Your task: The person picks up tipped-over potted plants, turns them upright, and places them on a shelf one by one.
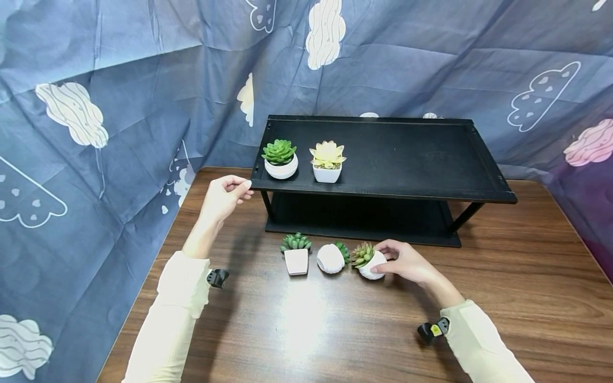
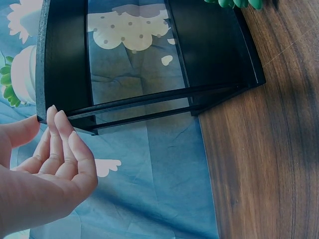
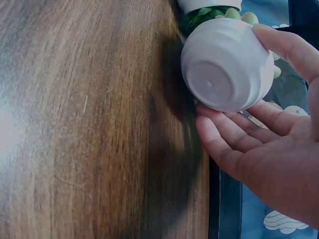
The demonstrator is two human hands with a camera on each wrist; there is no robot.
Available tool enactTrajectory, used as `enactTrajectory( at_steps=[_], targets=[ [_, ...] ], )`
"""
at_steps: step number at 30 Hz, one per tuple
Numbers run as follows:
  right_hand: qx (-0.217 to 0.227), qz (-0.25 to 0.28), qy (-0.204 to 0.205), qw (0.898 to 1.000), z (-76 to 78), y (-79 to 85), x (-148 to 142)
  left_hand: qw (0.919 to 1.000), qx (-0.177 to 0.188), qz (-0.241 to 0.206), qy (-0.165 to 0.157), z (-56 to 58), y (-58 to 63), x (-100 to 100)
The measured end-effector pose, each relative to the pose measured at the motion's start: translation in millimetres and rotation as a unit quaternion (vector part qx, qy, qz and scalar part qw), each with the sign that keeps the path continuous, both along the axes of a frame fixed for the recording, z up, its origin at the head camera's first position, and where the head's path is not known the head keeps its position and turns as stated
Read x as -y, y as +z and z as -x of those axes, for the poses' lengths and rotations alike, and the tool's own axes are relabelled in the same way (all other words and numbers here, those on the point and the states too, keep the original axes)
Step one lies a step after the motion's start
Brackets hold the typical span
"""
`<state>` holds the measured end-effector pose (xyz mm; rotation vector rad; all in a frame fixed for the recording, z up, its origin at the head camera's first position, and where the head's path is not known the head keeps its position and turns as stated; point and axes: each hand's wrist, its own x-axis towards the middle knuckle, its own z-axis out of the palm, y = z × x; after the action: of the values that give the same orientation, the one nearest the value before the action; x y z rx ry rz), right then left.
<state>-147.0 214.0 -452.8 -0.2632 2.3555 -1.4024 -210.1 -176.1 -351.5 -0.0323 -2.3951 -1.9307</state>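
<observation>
My right hand [image 1: 404, 260] grips a small potted succulent, its leaves reddish green and its round white pot [image 1: 374, 267] tilted over on the table. The right wrist view shows the base of that pot [image 3: 214, 82] between thumb and fingers. At the front left corner of a black two-tier shelf [image 1: 407, 159], my left hand [image 1: 222, 197] pinches the top board's edge, thumb above and fingers below. Left of the held plant, a round white pot [image 1: 330, 259] with green leaves lies on its side. Beyond it lies a green succulent in a tapered white pot [image 1: 296, 261].
On the top board stand a green succulent in a round white pot [image 1: 281, 169] and a yellowish succulent in a square white pot [image 1: 328, 174]. The shelf stands on a brown wooden table [image 1: 527, 266], with a blue cloud-patterned cloth [image 1: 143, 106] hanging behind and at the sides.
</observation>
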Motion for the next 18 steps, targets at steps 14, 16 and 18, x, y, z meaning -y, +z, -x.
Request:
enactTrajectory(
  at_steps=[14,16,18],
  targets=[
    [-0.004,0.037,0.004,0.999,-0.2,-4.5,-1.8,1.0,0.005,0.004,-0.001,0.2,0.4,-0.1],
    [-0.006,0.04,0.004,0.999,0.1,-5.7,-2.0,1.0,0.005,0.005,-0.001,0.1,0.5,0.1],
    [-0.009,0.042,0.005,0.999,0.3,-6.1,-2.3,1.0,0.004,0.004,-0.002,0.1,0.6,0.3]
  ],
)
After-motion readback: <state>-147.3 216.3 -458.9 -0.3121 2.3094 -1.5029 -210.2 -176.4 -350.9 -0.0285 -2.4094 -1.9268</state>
